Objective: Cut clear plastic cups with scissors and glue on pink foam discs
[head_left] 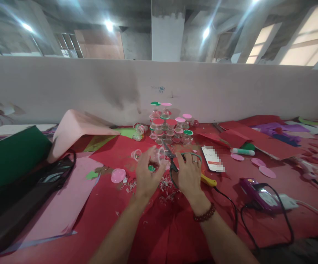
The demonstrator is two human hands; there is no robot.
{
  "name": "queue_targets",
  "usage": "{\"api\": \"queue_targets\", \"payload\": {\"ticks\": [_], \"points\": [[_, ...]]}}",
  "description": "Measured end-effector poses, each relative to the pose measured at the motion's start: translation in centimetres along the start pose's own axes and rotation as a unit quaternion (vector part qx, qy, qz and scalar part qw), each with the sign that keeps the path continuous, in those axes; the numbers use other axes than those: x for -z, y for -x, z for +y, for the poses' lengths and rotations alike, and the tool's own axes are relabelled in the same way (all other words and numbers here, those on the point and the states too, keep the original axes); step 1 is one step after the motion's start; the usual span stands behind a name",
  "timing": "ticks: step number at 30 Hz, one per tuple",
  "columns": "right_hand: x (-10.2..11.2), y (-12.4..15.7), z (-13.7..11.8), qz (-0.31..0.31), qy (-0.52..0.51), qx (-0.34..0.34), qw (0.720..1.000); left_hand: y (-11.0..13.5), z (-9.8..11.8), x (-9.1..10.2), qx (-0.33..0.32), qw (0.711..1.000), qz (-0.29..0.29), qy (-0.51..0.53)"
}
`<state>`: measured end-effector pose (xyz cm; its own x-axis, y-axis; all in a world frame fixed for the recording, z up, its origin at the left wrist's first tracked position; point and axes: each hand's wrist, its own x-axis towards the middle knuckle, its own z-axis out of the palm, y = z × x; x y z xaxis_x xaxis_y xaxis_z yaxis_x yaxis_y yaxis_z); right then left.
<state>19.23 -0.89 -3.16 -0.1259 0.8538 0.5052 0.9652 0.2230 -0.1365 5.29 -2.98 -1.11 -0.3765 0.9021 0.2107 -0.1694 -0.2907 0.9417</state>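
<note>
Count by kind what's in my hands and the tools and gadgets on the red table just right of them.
Clear cup: 1, in the left hand
Scissors: 1, in the right hand
Phone: 1
Glue stick: 1
Yellow-handled tool: 1
Purple corded device: 1
White adapter: 1
Total: 7

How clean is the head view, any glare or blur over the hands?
Head view: ceiling lights flare into streaks, windows are blown out, the wall bows from lens distortion; left hand with its clear cup and right hand on the scissors look slightly soft but evenly lit; the phone screen is pixelated.
</note>
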Motion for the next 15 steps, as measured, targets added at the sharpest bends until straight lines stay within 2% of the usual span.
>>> {"api": "queue_targets", "payload": {"ticks": [3, 4, 9, 12, 15], "points": [[0.2, 0.3, -0.3, -0.001, 0.007, 0.029, 1.0, -0.1, -0.4, -0.2, -0.101, 0.982, -0.033, -0.155], [0.3, 0.3, -0.5, -0.002, 0.006, 0.035, 0.999, -0.3, -0.5, -0.1, -0.117, 0.975, -0.033, -0.184], [0.8, 0.5, -1.1, -0.013, -0.001, 0.048, 0.999, -1.6, -0.8, 1.0, -0.12, 0.966, 0.032, -0.228], [0.7, 0.4, -1.1, -0.014, -0.013, 0.042, 0.999, -1.9, -0.6, 1.6, -0.155, 0.937, 0.074, -0.305], [0.2, 0.3, -0.9, -0.011, -0.028, 0.021, 0.999, -1.8, -0.6, 1.9, -0.225, 0.903, 0.073, -0.358]]}}
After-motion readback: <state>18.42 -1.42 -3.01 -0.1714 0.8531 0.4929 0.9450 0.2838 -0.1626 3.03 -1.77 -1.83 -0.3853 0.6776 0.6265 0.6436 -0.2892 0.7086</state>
